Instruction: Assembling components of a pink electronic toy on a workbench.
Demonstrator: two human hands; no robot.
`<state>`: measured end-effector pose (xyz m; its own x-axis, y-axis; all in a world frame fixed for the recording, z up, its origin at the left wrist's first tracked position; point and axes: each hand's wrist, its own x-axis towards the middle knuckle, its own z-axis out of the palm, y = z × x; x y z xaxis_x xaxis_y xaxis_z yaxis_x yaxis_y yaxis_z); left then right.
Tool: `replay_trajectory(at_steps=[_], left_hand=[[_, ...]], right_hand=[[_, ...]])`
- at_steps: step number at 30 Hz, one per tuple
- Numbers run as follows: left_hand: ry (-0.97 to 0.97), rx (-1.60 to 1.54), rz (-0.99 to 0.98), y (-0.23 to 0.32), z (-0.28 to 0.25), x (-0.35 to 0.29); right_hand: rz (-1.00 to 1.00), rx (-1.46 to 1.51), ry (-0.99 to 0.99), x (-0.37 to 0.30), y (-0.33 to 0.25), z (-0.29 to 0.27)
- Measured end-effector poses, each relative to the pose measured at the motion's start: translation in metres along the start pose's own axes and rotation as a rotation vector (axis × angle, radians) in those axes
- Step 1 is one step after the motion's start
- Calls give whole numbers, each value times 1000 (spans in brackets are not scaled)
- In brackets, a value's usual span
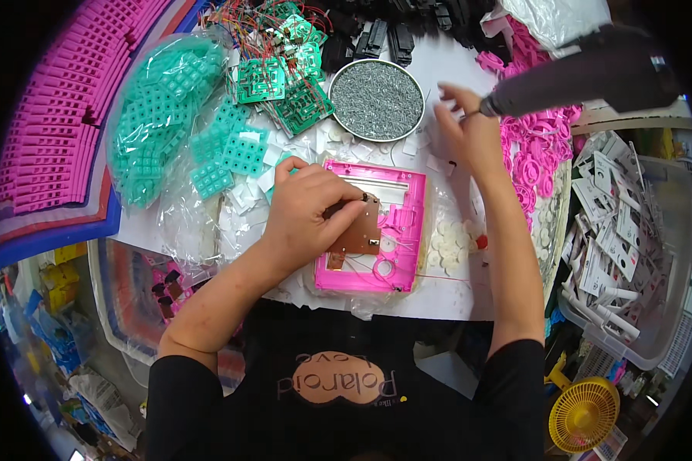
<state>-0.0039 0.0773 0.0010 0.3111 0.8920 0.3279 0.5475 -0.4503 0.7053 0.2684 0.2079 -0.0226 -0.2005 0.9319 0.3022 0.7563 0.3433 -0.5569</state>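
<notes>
My left hand (307, 211) is closed around the edge of a brown circuit board (367, 234), its thumb pressed along the top. That board lies over the left part of a bright pink plastic casing (410, 219), where thin wires and a round opening also show. My right hand (469, 127) is raised to the right of a round tray of small grey screws (377, 100). Its fingers are apart, and I see nothing held in them. The bit of a black electric screwdriver (577, 81) crosses in front of this hand; whether they touch is unclear.
Green circuit boards with red wires (261, 81) and teal keypads (158, 115) crowd the left. Stacked pink parts (61, 107) stand beyond. Pink rings (527, 177) and white discs (450, 246) lie right, near a bin of white parts (615, 223) and a yellow fan (584, 415).
</notes>
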Motion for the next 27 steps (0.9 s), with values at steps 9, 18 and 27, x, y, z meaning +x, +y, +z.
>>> replay_trajectory(at_steps=[9,18,27], left_hand=[[63,72,-11,-5,5,1],[55,123,77,-5,3,4],[63,128,53,-15,-2,0]], right_hand=[[123,76,163,95,38,41],[200,487,561,-98,56,-102],[-383,-88,40,-116,-131,-72]])
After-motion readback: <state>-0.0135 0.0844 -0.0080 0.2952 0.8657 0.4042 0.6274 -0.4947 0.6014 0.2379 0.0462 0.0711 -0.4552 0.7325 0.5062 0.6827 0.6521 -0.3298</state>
